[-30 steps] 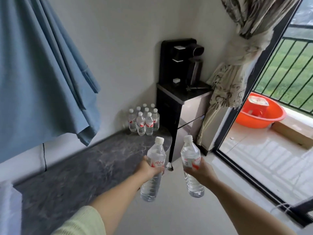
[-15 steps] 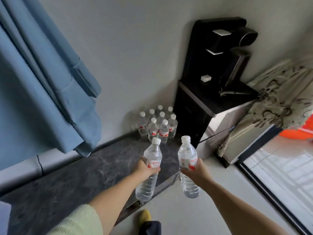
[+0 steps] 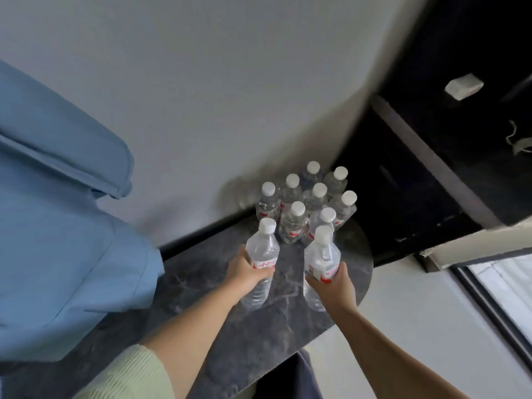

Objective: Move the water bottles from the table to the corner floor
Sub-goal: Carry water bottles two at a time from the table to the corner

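While eight bottles (image 3: 302, 203) already stand clustered at the wall corner, two more are in hand.
Left hand (image 3: 246, 273) fingers wrap one bottle (image 3: 262, 254), right hand (image 3: 335, 289) another (image 3: 321, 260), both above the dark marbled surface (image 3: 201, 283), not yet set down.

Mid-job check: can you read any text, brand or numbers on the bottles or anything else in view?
Label of the bottle in the left hand: red script on white, too blurred to read.
Label of the bottle in the right hand: red-and-white print, too blurred to read.
Labels on the cluster of bottles by the wall: red bands, too small to read.
No other text is visible.
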`<act>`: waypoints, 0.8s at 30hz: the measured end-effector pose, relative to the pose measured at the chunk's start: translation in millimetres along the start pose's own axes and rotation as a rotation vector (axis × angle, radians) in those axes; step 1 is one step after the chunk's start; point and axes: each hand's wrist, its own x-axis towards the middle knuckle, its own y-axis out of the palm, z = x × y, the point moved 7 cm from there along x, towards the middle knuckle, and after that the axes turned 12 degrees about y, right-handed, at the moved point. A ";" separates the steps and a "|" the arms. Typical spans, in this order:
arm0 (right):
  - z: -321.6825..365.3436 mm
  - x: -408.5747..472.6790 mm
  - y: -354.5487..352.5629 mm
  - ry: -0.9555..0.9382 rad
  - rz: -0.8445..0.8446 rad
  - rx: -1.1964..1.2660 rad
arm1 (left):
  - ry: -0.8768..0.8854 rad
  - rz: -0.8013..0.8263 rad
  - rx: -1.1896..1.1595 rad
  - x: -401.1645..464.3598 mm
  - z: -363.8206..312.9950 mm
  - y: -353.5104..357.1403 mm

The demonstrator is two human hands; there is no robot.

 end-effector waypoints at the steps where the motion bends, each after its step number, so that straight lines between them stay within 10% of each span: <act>1: -0.3 9.6 8.1 0.000 -0.008 0.021 | 0.001 -0.010 -0.024 11.3 4.7 1.8; 24: -11.6 109.8 90.6 0.040 0.031 0.214 | 0.120 -0.201 -0.146 116.6 30.6 42.1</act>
